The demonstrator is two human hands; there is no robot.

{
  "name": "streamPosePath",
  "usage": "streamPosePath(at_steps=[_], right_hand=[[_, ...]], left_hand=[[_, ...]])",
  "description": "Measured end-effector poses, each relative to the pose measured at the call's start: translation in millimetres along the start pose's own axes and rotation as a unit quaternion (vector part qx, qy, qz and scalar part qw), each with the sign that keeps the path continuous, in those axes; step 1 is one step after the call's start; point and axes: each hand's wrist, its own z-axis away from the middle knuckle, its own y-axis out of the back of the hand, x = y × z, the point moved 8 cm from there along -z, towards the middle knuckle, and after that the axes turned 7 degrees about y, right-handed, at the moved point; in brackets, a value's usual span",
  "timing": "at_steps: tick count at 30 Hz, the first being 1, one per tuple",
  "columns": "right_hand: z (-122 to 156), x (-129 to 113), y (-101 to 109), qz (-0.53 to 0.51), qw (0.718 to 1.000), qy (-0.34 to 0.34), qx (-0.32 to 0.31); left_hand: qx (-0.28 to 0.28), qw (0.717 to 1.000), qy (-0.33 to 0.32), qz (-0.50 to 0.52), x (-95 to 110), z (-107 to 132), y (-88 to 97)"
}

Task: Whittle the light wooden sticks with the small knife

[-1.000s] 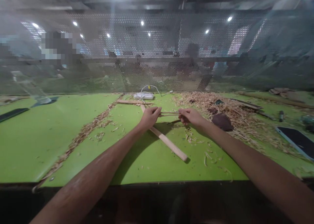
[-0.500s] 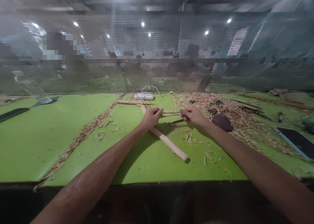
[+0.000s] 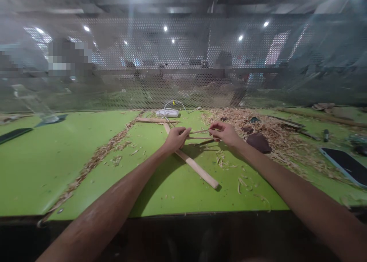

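The left hand is pinched shut on two thin pale strips above the green desk. The right hand, fingers bent, touches their other ends; how tightly, you cannot tell.

On the green-topped bench before me lie one pale wooden bar, one wooden strip, one white block with cable, heaped wood shavings, and one blue-edged phone.

Phone, light-blue edge — right side of green table. Dark flat slab — far left. Clear container, near the slab. White block with white cable, before perforated screen.
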Motion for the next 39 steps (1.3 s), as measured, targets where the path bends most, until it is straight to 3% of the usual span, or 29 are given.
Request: streamPosePath(at_steps=[7, 12, 30, 39], right_hand=[[8, 9, -7, -0.007, 0.998, -0.049, -0.026], [7, 15, -3, -0.008, 0.997, -0.083, 0.0], [-4, 2, 1, -0.007, 1.0, 0.012, -0.005], [2, 5, -4, -0.026, 0.999, -0.026, -0.012]], left_hand=[[0.025, 1.0, -0.013, 0.002, 2, -3, 5.2], [0.029, 0.999, -0.035, -0.008, 7, 0, 5.7], [0.019, 1.0, -0.007, -0.011, 6, 1, 4.3], [0.032, 0.999, -0.016, -0.015, 8, 0, 7.4]])
